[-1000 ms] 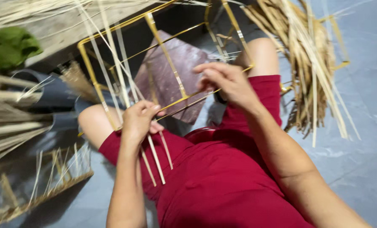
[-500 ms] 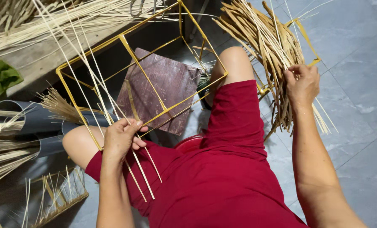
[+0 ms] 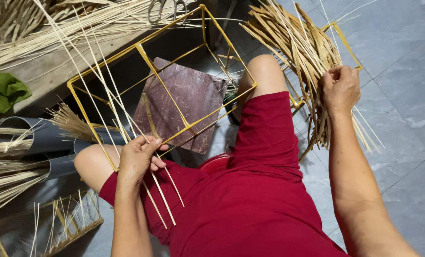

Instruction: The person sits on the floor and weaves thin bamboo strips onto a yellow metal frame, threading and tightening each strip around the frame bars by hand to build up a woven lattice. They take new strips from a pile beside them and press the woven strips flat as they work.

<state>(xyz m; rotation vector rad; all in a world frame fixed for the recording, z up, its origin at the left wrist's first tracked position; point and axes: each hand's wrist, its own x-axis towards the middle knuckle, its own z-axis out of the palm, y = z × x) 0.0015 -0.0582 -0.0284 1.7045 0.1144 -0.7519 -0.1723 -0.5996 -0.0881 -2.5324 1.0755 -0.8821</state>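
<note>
Straw strips [image 3: 126, 124] run diagonally across the yellow wire frame [image 3: 174, 90], lower ends pinched in the left hand [image 3: 138, 157] by the knee. Over on the right, the right hand [image 3: 342, 88] is clenched on the straw bundle [image 3: 303, 57] above the floor, well apart.

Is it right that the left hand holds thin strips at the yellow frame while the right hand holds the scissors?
Not quite. In the head view the right hand grips the straw bundle, not the scissors, which lie untouched. The left hand does hold strips at the yellow frame.
</note>
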